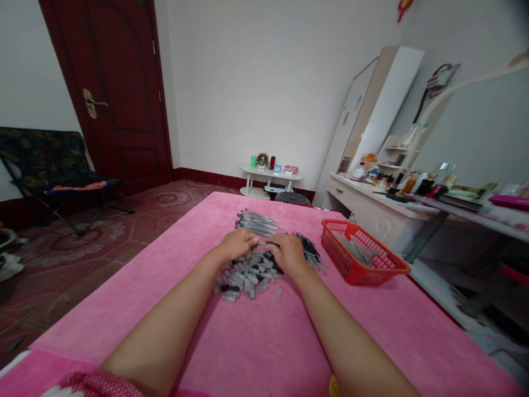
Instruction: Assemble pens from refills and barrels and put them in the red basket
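My left hand (239,243) and my right hand (288,252) meet over the pink cloth, fingers pinched. A slim greyish pen (263,243) spans the gap between their fingertips; most of it is hidden by the fingers. Just below lies a loose heap of clear and black pen caps (250,275), with one clear cap (277,296) apart from it. Beyond my hands is a neat stack of pens (257,223), laid side by side. More dark-tipped pens (313,252) lie just right of my right hand.
A red plastic basket (372,275) holding clear, slender pieces (357,249) stands on the pink cloth (252,342) at the right. Past the table's right side is a cluttered white dresser (367,198). A folding chair (61,171) stands at the left, near a dark red door (119,94).
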{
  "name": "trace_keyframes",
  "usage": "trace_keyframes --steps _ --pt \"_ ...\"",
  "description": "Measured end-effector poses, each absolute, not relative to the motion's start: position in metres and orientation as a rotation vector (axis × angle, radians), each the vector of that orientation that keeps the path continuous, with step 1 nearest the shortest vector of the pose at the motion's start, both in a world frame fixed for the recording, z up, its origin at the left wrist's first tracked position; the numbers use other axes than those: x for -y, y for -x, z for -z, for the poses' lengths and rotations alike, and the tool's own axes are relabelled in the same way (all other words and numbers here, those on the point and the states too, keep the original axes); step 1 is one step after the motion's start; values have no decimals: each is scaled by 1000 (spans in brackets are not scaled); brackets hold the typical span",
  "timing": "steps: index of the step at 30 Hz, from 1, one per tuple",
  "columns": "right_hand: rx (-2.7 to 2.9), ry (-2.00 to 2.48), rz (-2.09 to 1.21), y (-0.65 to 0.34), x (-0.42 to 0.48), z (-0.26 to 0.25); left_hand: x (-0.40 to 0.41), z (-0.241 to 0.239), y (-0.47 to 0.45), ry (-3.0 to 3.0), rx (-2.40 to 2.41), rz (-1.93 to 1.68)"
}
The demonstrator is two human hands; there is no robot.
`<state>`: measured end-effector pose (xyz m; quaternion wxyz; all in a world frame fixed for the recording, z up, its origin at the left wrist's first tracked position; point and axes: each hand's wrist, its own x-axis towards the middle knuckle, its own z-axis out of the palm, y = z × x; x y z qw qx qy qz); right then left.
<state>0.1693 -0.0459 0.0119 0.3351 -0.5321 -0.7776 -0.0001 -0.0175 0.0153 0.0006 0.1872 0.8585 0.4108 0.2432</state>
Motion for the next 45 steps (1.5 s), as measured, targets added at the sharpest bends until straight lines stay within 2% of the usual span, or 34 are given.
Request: trace_keyframes --steps 2,4,8,13,23,34,40,42,45 --pt "2055 1373 110 -173 47 -16 -24 3 24 -2207 -1132 -766" --pt "1991 1432 107 -176 45 -15 -30 6 28 -1938 -1068 -994" --pt "1909 1545 -135 -174 35 1 -36 6 27 -1235 -774 -1375" --pt "1909 1319 -477 -160 29 17 -31 1 21 -747 -481 -1362" --pt "1589 1214 -800 -156 32 4 -21 1 8 -710 -279 -1286" --pt "1611 1364 -395 -162 32 6 -21 8 2 -753 -385 -1280" --pt "1673 1533 71 -154 51 -9 -19 6 1 -738 -450 -1290" --pt "1671 1547 67 -153 53 -12 -20 8 2 -741 -454 -1289" --pt "1678 1576 -122 -154 49 -9 -22 9 3 -754 -438 -1282"
